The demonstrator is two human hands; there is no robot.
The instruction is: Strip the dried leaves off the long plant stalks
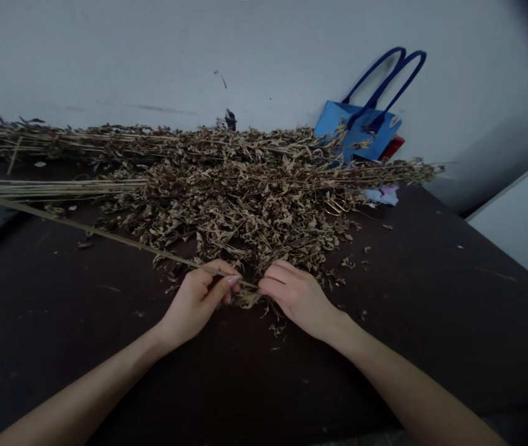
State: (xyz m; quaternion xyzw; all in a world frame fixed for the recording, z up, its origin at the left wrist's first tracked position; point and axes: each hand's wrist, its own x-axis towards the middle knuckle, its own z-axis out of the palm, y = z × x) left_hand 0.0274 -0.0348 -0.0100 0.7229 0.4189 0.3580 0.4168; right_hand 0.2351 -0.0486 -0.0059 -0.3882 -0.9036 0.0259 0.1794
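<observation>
A long dried plant stem (119,238) slants from the far left edge down to the middle of the table. My left hand (206,294) is closed on it near its lower right end, thumb pressed along the stem. Just to the right, my right hand (294,294) is closed with its fingertips at the leafy tip of the same stem; what exactly they pinch is partly hidden. A few withered leaves (248,300) hang between the two hands. Behind them lies a heap of loose dried leaves (250,229).
Bundles of dried stalks (152,145) lie along the wall. At the back right stands a blue bag (338,118) with dark handles. A gold-coloured wire item (335,206) and a crumpled wrapper (383,195) lie near it. Leaf bits dot the dark table (431,297).
</observation>
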